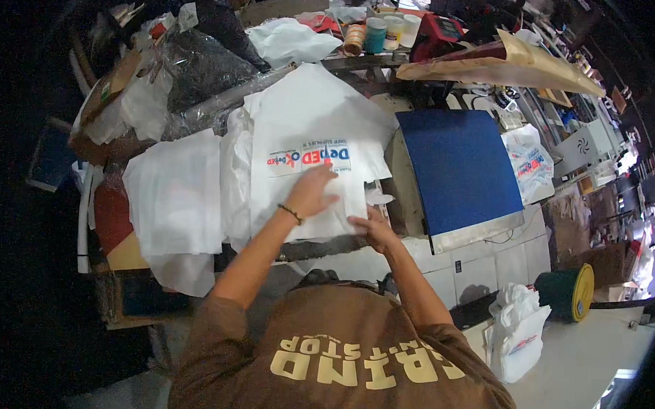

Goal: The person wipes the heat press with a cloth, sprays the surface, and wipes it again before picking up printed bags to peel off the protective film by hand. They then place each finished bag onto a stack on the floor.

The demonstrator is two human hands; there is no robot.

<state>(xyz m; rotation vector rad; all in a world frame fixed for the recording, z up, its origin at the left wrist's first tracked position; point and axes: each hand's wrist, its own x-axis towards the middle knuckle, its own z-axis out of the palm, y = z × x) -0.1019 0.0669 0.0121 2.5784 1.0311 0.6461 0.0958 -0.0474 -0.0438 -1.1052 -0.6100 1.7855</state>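
Note:
A white printed sheet [309, 117], of thin cloth or plastic, lies in front of me with red and blue lettering across it. My left hand [313, 193] rests over its lower part, fingers apart, the fingertips by the lettering. At the sheet's lower right edge, my right hand [373, 228] has its thumb and fingers closed on the white material. Left of this lies a stack of plain white sheets [176, 192]. To the right is a flat dark blue board [458, 169] with a pale strip along its near edge.
Beyond the board lies a crumpled printed white piece [527, 161]. Several jars, including a teal one [375, 35], stand at the back beside brown paper [505, 63]. A printed white stack [516, 334] and a green container [564, 292] sit at lower right. Black plastic [210, 63] is heaped at upper left.

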